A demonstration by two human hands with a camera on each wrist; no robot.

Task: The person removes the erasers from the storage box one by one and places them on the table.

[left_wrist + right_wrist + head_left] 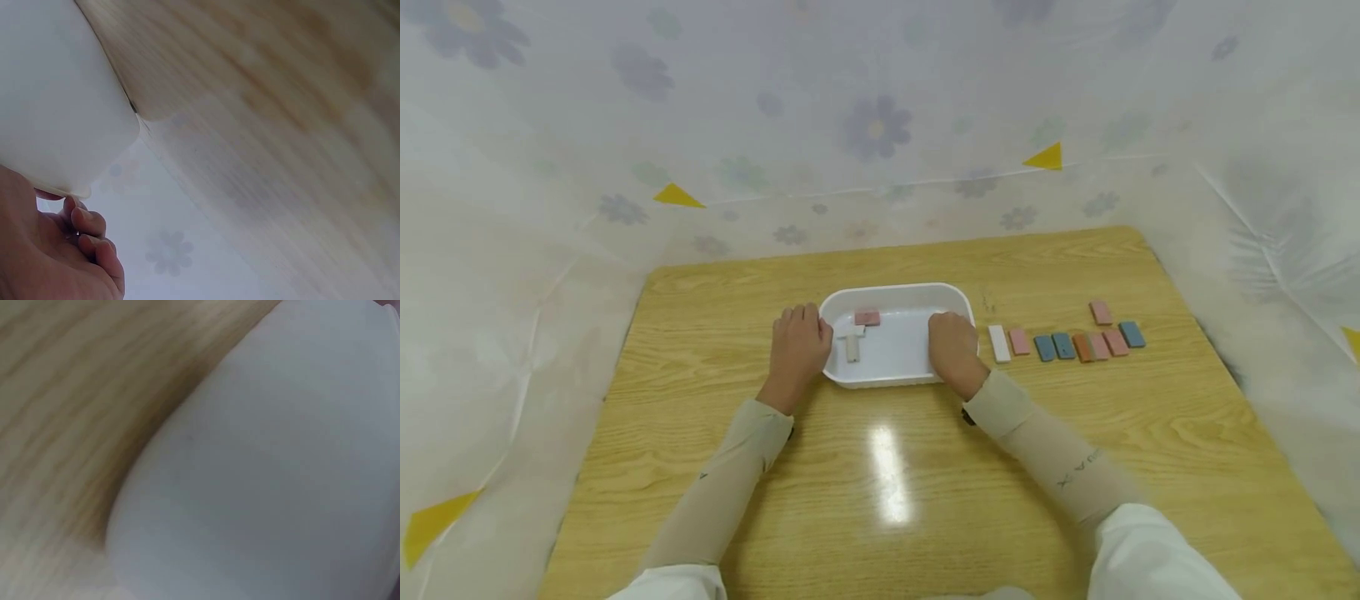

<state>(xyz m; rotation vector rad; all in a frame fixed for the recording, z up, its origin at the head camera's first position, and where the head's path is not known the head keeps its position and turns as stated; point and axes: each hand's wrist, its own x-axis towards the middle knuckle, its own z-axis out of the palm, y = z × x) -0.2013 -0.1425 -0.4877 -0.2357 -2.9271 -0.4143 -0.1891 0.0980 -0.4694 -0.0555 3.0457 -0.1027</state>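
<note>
A white plastic tray [895,289] with rounded corners sits at the middle of the table. My left hand [798,348] grips its left rim, and in the left wrist view curled fingers [90,222] pinch the edge of the tray [56,94]. Over the right end, my right hand [953,346] holds the rim with bent fingers; its fingertips are hidden. The tray's outer wall [262,456] fills much of the right wrist view. Inside, toward the left, lie a pink block [867,318], a white block [854,332] and a beige block [852,349].
To the tray's right lies a row of small blocks: a white one [999,343], a pink one [1018,341], blue ones [1063,346], an orange one [1082,347] and more pink. A single pink block [1101,312] lies behind them. Flower-patterned curtains [880,192] surround the wooden table [820,500].
</note>
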